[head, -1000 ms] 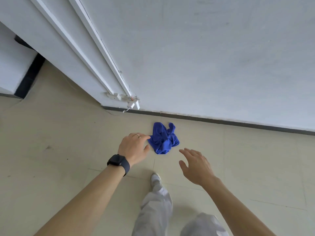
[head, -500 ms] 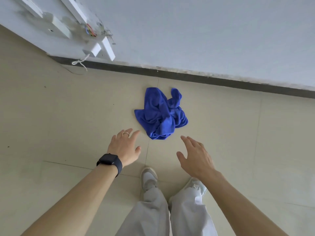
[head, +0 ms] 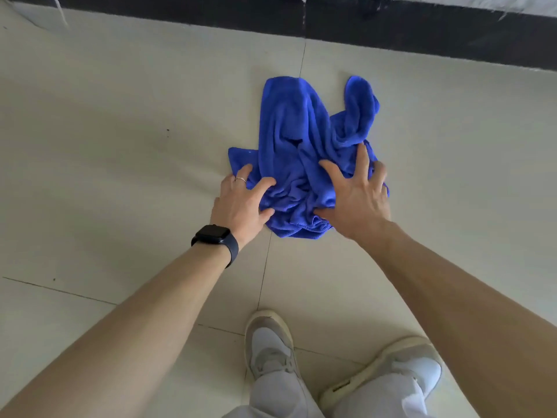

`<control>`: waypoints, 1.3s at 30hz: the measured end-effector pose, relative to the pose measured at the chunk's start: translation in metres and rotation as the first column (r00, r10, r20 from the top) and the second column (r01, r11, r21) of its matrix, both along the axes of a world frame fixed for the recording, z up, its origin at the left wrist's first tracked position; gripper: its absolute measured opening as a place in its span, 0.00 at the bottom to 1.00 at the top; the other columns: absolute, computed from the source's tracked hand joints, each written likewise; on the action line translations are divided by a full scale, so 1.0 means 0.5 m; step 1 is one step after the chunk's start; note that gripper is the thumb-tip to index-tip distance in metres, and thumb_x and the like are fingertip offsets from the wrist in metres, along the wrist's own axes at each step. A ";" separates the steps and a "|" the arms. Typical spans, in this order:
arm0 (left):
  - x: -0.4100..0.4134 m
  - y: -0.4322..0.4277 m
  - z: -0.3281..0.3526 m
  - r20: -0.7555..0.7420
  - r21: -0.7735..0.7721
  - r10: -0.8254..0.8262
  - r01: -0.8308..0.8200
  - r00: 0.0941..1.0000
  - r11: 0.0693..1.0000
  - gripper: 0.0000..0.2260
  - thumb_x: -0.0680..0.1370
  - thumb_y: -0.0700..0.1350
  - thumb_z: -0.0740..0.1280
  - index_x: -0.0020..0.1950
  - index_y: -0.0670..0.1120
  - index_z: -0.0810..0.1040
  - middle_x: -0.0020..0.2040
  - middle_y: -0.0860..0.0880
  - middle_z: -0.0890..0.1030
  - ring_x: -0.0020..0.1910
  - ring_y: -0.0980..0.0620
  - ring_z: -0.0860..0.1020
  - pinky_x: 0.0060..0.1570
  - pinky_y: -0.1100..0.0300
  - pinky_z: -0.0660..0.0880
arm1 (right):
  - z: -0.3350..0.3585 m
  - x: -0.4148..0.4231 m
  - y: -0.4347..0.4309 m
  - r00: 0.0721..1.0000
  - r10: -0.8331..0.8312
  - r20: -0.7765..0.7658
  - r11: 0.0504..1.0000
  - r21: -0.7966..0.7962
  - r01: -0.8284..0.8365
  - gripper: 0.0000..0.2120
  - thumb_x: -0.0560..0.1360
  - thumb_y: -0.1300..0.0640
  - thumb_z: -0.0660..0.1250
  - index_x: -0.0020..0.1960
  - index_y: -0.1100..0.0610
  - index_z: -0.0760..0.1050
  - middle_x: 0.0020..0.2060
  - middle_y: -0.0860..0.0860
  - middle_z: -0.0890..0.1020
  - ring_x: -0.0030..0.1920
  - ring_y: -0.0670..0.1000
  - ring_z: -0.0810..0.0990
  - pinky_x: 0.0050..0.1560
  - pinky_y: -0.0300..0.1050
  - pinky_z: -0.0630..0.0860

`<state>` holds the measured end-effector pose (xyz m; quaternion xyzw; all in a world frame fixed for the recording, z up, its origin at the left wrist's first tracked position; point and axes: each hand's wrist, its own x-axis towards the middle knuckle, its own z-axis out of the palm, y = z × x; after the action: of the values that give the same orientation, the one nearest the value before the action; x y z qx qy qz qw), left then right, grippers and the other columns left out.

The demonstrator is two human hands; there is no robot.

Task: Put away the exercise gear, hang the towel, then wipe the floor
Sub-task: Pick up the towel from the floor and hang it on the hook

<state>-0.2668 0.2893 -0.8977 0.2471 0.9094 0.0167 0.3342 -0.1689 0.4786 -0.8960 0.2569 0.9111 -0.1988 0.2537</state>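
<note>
— Any writing, numbers or brands to read here?
— None legible. The black square smartwatch [head: 212, 233] on the left wrist has a dark face with no digits on it.
— And the shoes?
— The beige-and-white sneaker [head: 391, 366] on the right foot carries a small dark mark on the side of its sole, too blurred to read.
— The crumpled blue microfibre cloth [head: 289, 131]?
— Plain fabric; no lettering shows.

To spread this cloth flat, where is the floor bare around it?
Bare pale floor tiles lie left and right of the crumpled blue microfibre cloth, and in a strip up to the black skirting. Crowded nearer you: left hand and right hand on the cloth, grey-and-white shoes below.
</note>
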 end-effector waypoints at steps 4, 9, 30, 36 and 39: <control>0.004 0.002 0.033 0.022 0.090 -0.019 0.016 1.000 0.996 0.06 0.79 0.42 0.62 0.55 0.48 0.72 0.50 0.47 0.75 0.48 0.42 0.74 0.38 0.46 0.77 | 0.044 0.027 -0.039 0.999 -0.028 0.032 0.997 -0.064 0.030 0.19 0.74 0.62 0.67 0.63 0.52 0.68 0.67 0.57 0.61 0.59 0.60 0.68 0.40 0.49 0.69; 0.056 -0.007 0.212 0.127 0.124 0.100 -0.116 0.987 0.985 0.06 0.78 0.42 0.63 0.54 0.49 0.74 0.48 0.50 0.75 0.46 0.47 0.74 0.43 0.51 0.76 | 0.202 0.160 -0.053 0.970 -0.222 0.104 0.946 -0.219 0.240 0.15 0.74 0.62 0.64 0.59 0.52 0.70 0.61 0.55 0.65 0.53 0.58 0.70 0.40 0.50 0.72; 0.222 0.293 1.454 0.038 0.562 -0.167 0.117 0.985 0.819 0.05 0.77 0.48 0.65 0.53 0.56 0.75 0.49 0.57 0.77 0.46 0.55 0.76 0.45 0.52 0.77 | 1.536 0.492 0.114 0.472 -0.785 -0.401 0.601 -0.309 0.737 0.14 0.74 0.59 0.66 0.52 0.40 0.75 0.54 0.41 0.69 0.43 0.47 0.81 0.41 0.54 0.81; 0.347 0.414 1.743 -0.143 0.755 -0.445 0.388 0.884 0.529 0.06 0.76 0.48 0.66 0.52 0.57 0.75 0.51 0.60 0.76 0.51 0.58 0.75 0.46 0.56 0.77 | 1.753 0.679 0.038 0.131 -0.766 -0.629 0.419 -0.334 0.844 0.18 0.73 0.60 0.70 0.50 0.36 0.76 0.55 0.36 0.68 0.45 0.46 0.80 0.41 0.52 0.82; 0.446 0.484 1.856 -0.215 0.776 -0.582 0.499 0.784 0.385 0.06 0.77 0.47 0.66 0.52 0.56 0.75 0.52 0.60 0.77 0.51 0.57 0.76 0.47 0.58 0.77 | 1.821 0.776 0.013 0.040 -0.714 -0.699 0.343 -0.300 0.890 0.17 0.73 0.58 0.71 0.52 0.36 0.75 0.59 0.40 0.69 0.46 0.43 0.79 0.41 0.48 0.81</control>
<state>-0.0440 0.5314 0.0301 0.6504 0.6522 0.3249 0.2145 0.2189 0.4850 0.0147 0.6431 0.6290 -0.2891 -0.3274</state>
